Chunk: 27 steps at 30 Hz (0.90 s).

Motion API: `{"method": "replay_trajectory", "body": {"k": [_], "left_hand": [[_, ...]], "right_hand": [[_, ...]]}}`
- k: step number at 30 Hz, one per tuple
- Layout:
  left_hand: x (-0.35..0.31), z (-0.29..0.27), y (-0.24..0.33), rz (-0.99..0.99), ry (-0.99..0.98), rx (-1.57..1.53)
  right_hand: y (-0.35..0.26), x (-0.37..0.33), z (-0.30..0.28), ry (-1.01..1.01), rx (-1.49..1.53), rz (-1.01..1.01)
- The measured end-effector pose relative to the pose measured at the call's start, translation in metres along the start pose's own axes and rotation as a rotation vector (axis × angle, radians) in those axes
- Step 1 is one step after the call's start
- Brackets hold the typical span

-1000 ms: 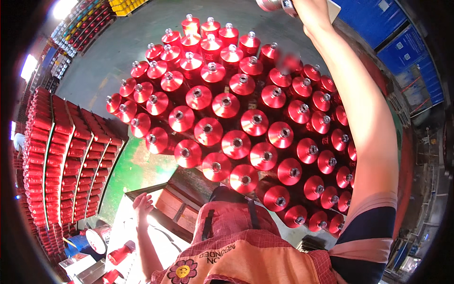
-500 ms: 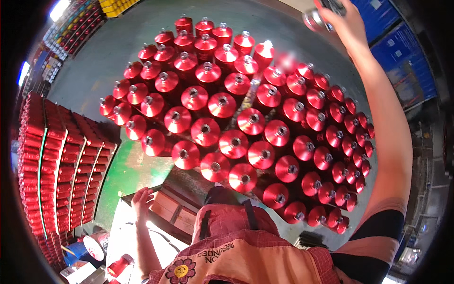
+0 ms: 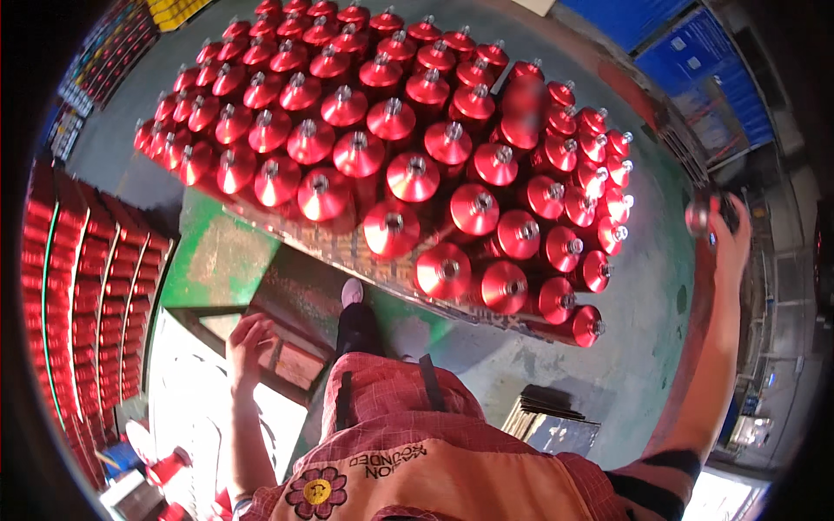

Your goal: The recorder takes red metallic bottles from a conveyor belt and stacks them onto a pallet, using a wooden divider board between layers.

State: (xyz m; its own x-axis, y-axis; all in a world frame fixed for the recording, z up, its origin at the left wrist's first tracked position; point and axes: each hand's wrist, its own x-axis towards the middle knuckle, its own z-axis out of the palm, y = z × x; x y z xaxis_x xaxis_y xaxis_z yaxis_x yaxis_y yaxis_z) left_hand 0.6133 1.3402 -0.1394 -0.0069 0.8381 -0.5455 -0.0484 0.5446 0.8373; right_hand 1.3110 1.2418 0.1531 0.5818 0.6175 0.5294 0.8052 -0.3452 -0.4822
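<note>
My right hand (image 3: 730, 227) is out at the right with the arm stretched. Its fingers close round a small tool with a dark body and a rounded red-and-silver end (image 3: 698, 219); the exact kind is unclear. To the lower left my left hand (image 3: 249, 346) hangs in the air, fingers loosely bent and apart, holding nothing. It is above a white surface (image 3: 178, 365) and a low frame with reddish blocks (image 3: 295, 363). Ahead, many glossy red cone-topped pieces (image 3: 393, 227) with metal tips stand upright in tight rows, out of reach of both hands.
The red pieces stand on a low patterned base (image 3: 347, 260). Bound stacks of red pieces (image 3: 87, 295) rise at the left. Flat boards (image 3: 547, 421) lie on the floor at lower right. Blue panels (image 3: 691, 65) stand at the far right. My shoe (image 3: 352, 292) is near the base.
My right hand has come down and outward to the right with the tool. My view has shifted, so the rows of red pieces appear higher. My left hand stays low at the left.
</note>
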Motion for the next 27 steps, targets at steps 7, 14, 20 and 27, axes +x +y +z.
{"method": "replay_trajectory", "body": {"k": [7, 14, 20, 27], "left_hand": [[-0.133, 0.12, -0.009, 0.014, -0.46, 0.009], [-0.236, 0.196, -0.061, -0.025, -0.913, -0.147], [-0.298, 0.121, -0.135, -0.07, -0.139, -0.87], [-0.41, -0.062, -0.236, -0.121, 0.075, -1.38]], "right_hand": [[-0.041, -0.15, -0.082, -0.175, 0.619, 0.359], [-0.15, -0.351, 0.045, -0.786, 1.109, 0.425], [-0.217, -0.499, 0.093, -1.197, 1.132, 0.501], [-0.295, -0.695, 0.07, -1.785, 0.957, 0.19]]}}
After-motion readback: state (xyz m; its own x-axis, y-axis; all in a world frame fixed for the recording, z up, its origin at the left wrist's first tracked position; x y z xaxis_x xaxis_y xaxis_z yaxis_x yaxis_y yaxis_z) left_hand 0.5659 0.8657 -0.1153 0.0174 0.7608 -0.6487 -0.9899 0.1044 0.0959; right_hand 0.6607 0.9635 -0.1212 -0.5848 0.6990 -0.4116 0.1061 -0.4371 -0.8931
